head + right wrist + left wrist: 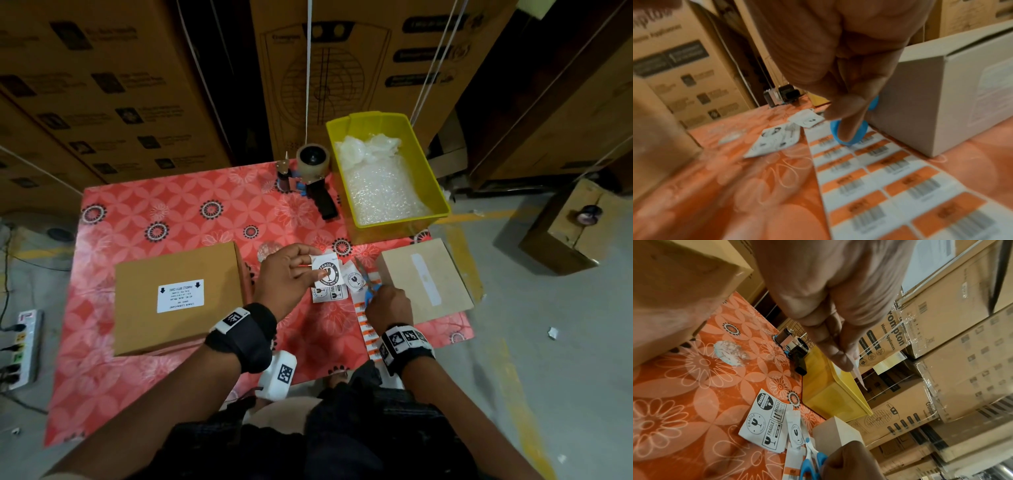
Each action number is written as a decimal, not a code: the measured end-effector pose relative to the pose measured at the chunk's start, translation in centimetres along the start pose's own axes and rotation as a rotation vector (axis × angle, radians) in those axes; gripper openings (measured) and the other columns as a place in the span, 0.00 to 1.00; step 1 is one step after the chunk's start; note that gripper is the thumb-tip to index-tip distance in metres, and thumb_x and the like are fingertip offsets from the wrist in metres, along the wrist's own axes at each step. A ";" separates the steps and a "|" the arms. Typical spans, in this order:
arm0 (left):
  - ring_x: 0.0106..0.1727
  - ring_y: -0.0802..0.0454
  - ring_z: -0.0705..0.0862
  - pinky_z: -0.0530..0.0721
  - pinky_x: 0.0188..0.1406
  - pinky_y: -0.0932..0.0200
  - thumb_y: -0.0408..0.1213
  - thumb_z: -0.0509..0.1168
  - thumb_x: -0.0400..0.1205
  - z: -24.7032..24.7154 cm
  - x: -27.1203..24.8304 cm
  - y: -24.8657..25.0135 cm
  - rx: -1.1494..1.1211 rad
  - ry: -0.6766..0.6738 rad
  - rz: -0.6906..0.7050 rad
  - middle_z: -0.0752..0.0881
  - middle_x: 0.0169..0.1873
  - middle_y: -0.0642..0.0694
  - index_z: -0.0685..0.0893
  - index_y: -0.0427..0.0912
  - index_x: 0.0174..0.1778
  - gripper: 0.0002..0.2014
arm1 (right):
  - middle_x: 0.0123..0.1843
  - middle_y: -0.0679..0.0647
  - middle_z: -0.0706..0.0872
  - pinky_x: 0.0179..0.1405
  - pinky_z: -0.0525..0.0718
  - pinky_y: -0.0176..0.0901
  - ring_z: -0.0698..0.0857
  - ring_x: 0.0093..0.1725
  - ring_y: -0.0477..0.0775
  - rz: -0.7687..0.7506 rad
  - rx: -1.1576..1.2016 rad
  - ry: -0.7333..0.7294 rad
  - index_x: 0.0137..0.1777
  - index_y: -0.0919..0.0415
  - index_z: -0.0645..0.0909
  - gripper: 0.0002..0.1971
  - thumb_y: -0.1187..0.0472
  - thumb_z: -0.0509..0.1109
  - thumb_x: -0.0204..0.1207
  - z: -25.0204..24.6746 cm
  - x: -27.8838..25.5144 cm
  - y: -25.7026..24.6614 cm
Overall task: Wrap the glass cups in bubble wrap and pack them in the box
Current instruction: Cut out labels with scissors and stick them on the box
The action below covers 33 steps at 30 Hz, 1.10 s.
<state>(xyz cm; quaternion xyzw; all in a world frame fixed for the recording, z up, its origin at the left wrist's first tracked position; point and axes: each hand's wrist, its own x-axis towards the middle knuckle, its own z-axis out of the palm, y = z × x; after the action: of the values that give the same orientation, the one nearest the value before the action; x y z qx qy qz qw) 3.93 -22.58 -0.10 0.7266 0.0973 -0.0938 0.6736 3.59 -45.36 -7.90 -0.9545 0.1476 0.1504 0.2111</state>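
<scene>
Nearest, the right hand (pixel 388 305) has its fingers curled into the blue loops of the scissors (pixel 370 287), whose blades lie low over a strip of orange barcode labels (pixel 368 329). Just beyond, the left hand (pixel 291 270) pinches a cut "FRAGILE" sticker (pixel 328 272) between thumb and fingertips, holding it above a sheet of fragile stickers (pixel 323 294) that lies flat on the red flowered tablecloth (pixel 191 219).

The risks look small but real. If the backing is peeled carelessly, the sticker may curl onto itself or cling to the fingers. The scissor tips sit close to the left hand and to loose paper, so a hasty move could nick skin or snag a label.

To the left stands a closed brown box (pixel 178 294), to the right a paler closed box (pixel 428 277); which one the sticker is meant for I cannot tell, and a wrong or crooked placement is likely hard to undo.

Farther back, bubble wrap (pixel 383 188) fills the yellow bin (pixel 442 202), beside a tape dispenser (pixel 313 171). No glass cups are visible; they may already be boxed.
</scene>
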 end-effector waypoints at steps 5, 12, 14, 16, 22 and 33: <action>0.55 0.49 0.96 0.94 0.59 0.42 0.23 0.79 0.80 -0.1 -0.2 0.2 0.006 -0.016 -0.004 0.96 0.52 0.46 0.90 0.40 0.59 0.15 | 0.55 0.72 0.92 0.54 0.89 0.59 0.92 0.56 0.74 -0.031 -0.102 -0.015 0.58 0.72 0.88 0.10 0.65 0.69 0.85 0.0 0.3 0.5; 0.50 0.38 0.96 0.96 0.51 0.42 0.26 0.80 0.80 -0.3 -0.2 0.5 -0.040 -0.029 -0.048 0.96 0.46 0.40 0.90 0.34 0.54 0.09 | 0.54 0.67 0.93 0.50 0.90 0.56 0.93 0.55 0.71 -0.080 -0.237 -0.029 0.57 0.66 0.89 0.09 0.64 0.71 0.83 -0.3 0.3 0.8; 0.49 0.37 0.96 0.96 0.48 0.47 0.26 0.79 0.81 -0.2 -0.2 0.7 -0.053 -0.034 -0.065 0.96 0.45 0.37 0.89 0.31 0.54 0.08 | 0.53 0.67 0.93 0.50 0.90 0.54 0.93 0.53 0.70 -0.109 -0.234 -0.026 0.56 0.66 0.90 0.09 0.64 0.71 0.82 -0.6 0.7 0.7; 0.49 0.38 0.96 0.95 0.45 0.52 0.26 0.78 0.82 0.0 -0.2 0.9 -0.064 -0.058 -0.084 0.96 0.44 0.36 0.89 0.30 0.55 0.08 | 0.47 0.65 0.94 0.46 0.89 0.48 0.93 0.47 0.66 -0.140 -0.103 0.003 0.49 0.64 0.91 0.12 0.58 0.69 0.84 -1.5 1.0 0.4; 0.45 0.30 0.94 0.95 0.40 0.46 0.24 0.80 0.79 0.2 0.3 1.3 -0.046 -0.118 -0.097 0.93 0.41 0.27 0.80 0.40 0.64 0.22 | 0.51 0.56 0.96 0.51 0.92 0.53 0.95 0.52 0.63 -0.425 1.006 0.036 0.56 0.63 0.95 0.07 0.64 0.82 0.79 -6.9 -0.9 -4.2; 0.45 0.22 0.92 0.96 0.41 0.37 0.21 0.83 0.74 0.8 1.0 1.9 0.040 -0.100 -0.058 0.91 0.50 0.28 0.84 0.38 0.51 0.17 | 0.55 0.48 0.93 0.57 0.90 0.49 0.90 0.57 0.46 -0.684 0.685 -0.012 0.55 0.58 0.96 0.11 0.67 0.85 0.73 -6.4 0.8 -5.3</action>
<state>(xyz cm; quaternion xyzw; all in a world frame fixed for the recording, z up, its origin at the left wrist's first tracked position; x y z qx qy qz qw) 5.40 -23.53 1.44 0.7312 0.0825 -0.1514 0.6600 7.60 -43.82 -0.70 -0.8229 -0.1350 0.0205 0.5515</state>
